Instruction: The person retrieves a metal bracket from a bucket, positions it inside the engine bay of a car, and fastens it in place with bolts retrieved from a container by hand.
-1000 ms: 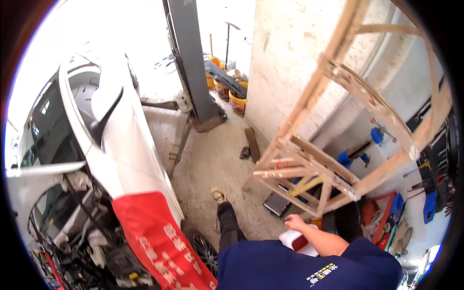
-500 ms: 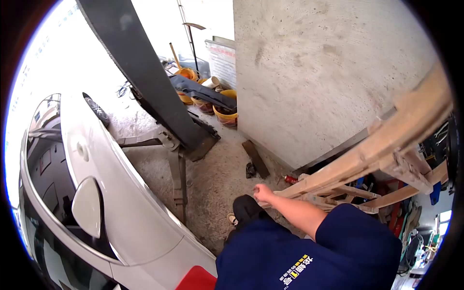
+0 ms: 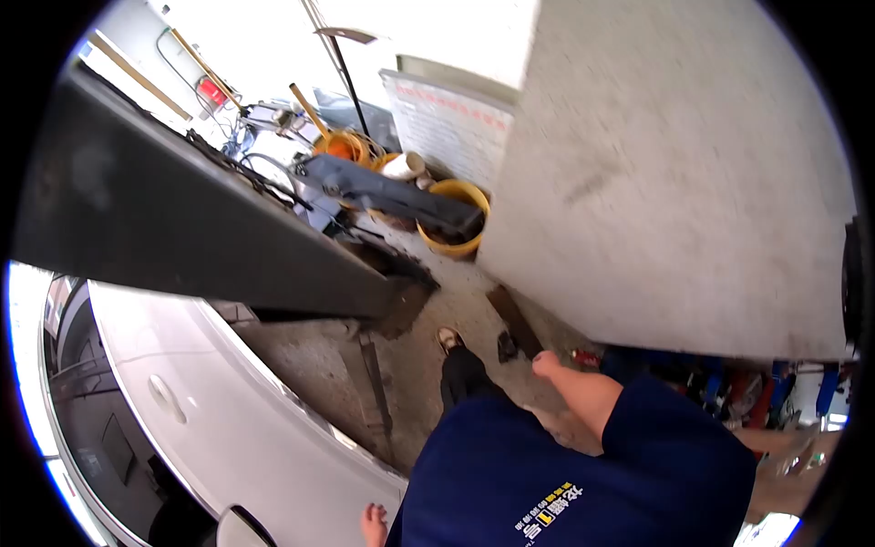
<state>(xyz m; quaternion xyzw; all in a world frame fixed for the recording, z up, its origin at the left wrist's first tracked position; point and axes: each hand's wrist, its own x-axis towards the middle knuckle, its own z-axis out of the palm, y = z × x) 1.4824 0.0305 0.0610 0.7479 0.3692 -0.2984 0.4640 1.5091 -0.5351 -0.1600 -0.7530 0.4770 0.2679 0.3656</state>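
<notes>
Fingers loosely parted, the left hand (image 3: 373,525) is near the smooth, curved white car (image 3: 237,410) at left. Whether the right hand (image 3: 545,365) is clenched, I cannot tell; beyond it, a straight brown bar (image 3: 514,322) lies on rough floor (image 3: 415,369), before a round yellow bucket (image 3: 449,248).

A big gray wall (image 3: 674,246) with dark smudges (image 3: 592,180) stands to one side. The floor (image 3: 469,305) is gray and rough. A thick dark post (image 3: 191,210) comes up from it. At the back I see a white board (image 3: 442,132) with red writing, and bright light (image 3: 447,27).
</notes>
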